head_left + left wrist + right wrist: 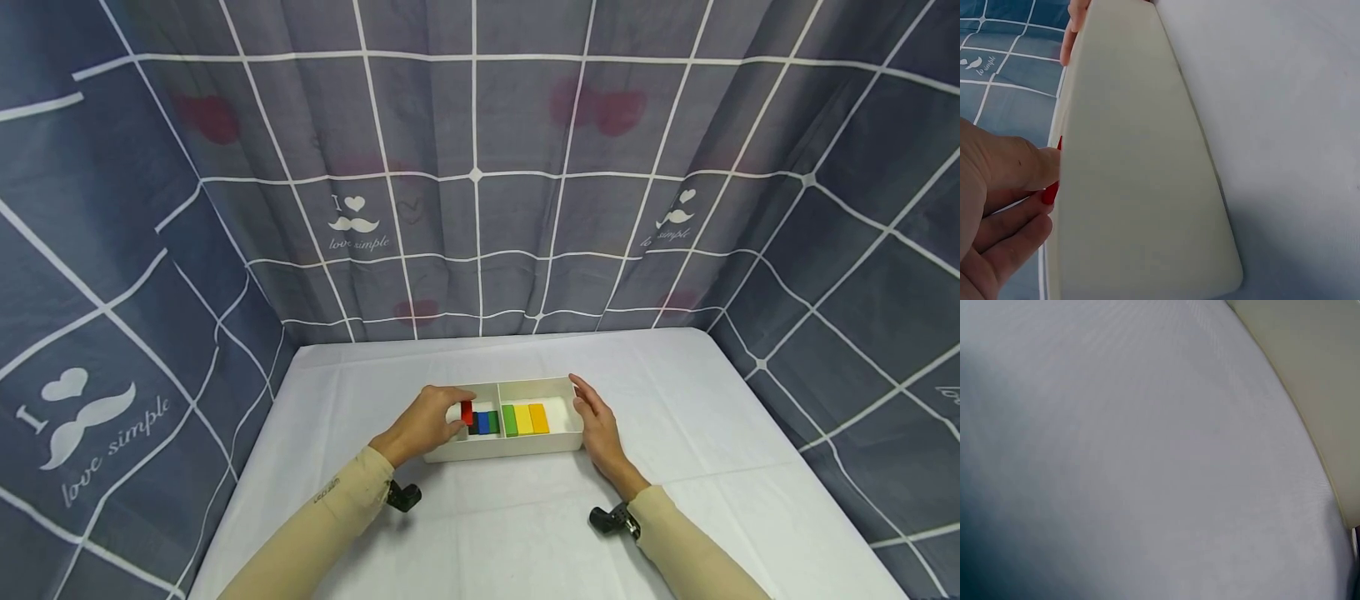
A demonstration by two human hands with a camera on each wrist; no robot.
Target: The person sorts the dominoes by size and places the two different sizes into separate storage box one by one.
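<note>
A white two-part box lies on the table with a divider across it. My left hand reaches over its left end and pinches a red block between thumb and fingers. In the left wrist view, a bit of that red block shows between the fingertips, behind the box wall. Beside it in the left compartment sit a blue block, a dark green block and a mostly covered black one. My right hand touches the box's right end, its fingers extended.
The right compartment holds a green block, a yellow block and an orange block side by side. A white cloth covers the table. Dark checked curtains stand behind and at both sides.
</note>
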